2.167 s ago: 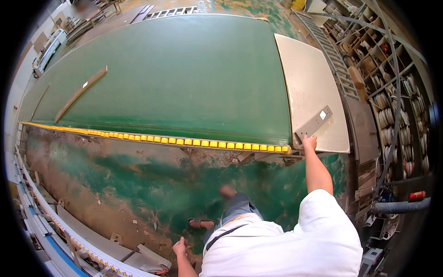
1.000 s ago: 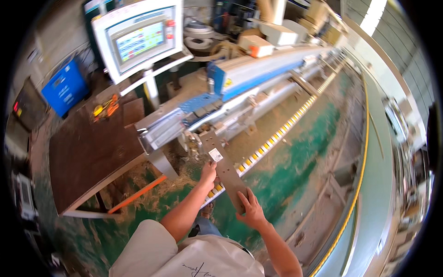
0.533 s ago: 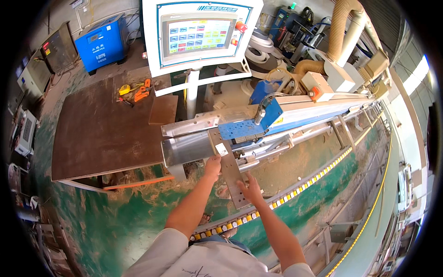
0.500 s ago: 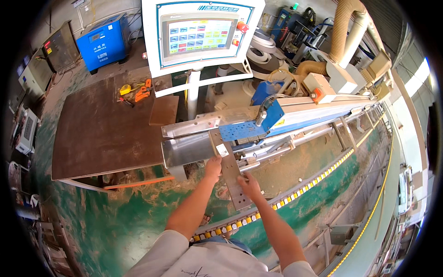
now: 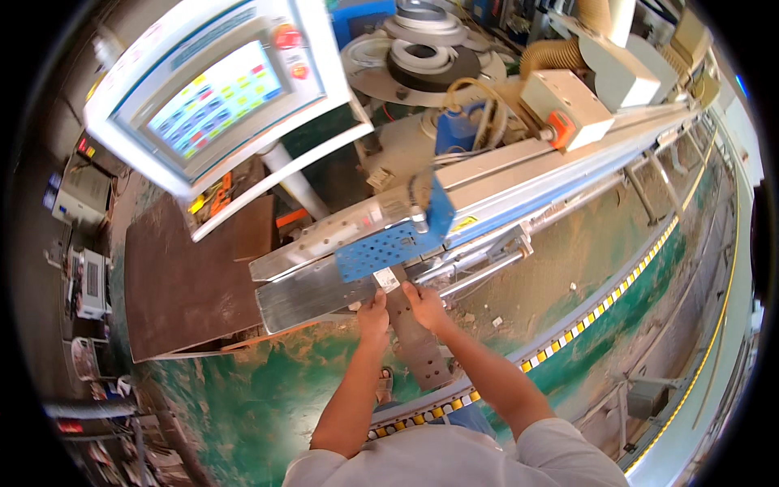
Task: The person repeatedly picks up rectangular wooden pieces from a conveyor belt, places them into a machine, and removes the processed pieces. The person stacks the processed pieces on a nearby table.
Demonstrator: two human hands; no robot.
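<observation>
A narrow brown board (image 5: 416, 345) with drilled holes points away from me, its near end over the floor by the yellow-and-white roller rail. A white label (image 5: 386, 280) sticks to its upper face near the far end. My left hand (image 5: 373, 318) is closed on the board's left edge beside the label. On the opposite edge, my right hand (image 5: 426, 308) grips it with the thumb forward. The board's far end meets the blue perforated plate (image 5: 381, 250) of the machine and passes out of sight there. The metal infeed table (image 5: 296, 304) lies left of the board.
A white control panel (image 5: 215, 97) with a lit screen stands at the upper left. Behind it lie rolls of edge banding (image 5: 422, 57). A brown table (image 5: 182, 284) is at left, and the roller rail (image 5: 568, 331) curves along the right. The floor carries dust and scraps.
Both hands have pushed the board forward, so its far end now goes under the blue plate. My right hand has moved up level with the left. The view has shifted closer and tilted.
</observation>
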